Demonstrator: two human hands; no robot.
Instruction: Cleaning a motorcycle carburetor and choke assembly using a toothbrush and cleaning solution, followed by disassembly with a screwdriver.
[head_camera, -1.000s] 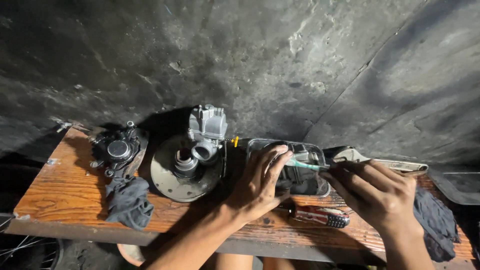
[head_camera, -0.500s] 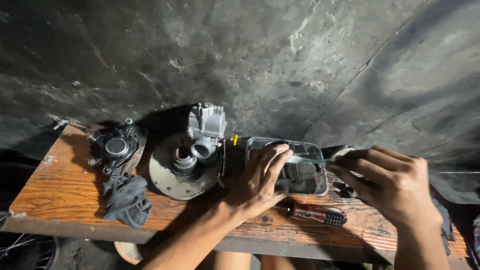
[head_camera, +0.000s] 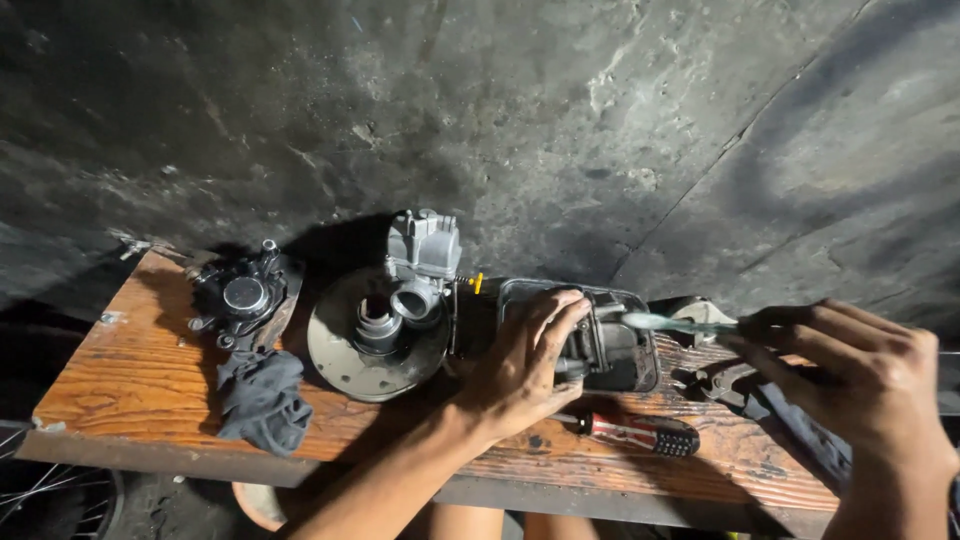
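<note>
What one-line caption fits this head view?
Left hand steadies a dark rectangular tray while right hand holds a pale toothbrush above it.

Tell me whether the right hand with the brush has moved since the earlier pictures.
Yes. The right hand has drawn back rightward, away from the tray; its toothbrush head now sits over the tray's right edge.

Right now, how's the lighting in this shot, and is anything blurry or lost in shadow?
Head view: dim, with light falling mainly on the wooden board and the grey carburettor; the wall behind stays murky. The left hand is sharp, the right hand slightly soft at the frame edge. The black tray holds deep shadow.
</note>
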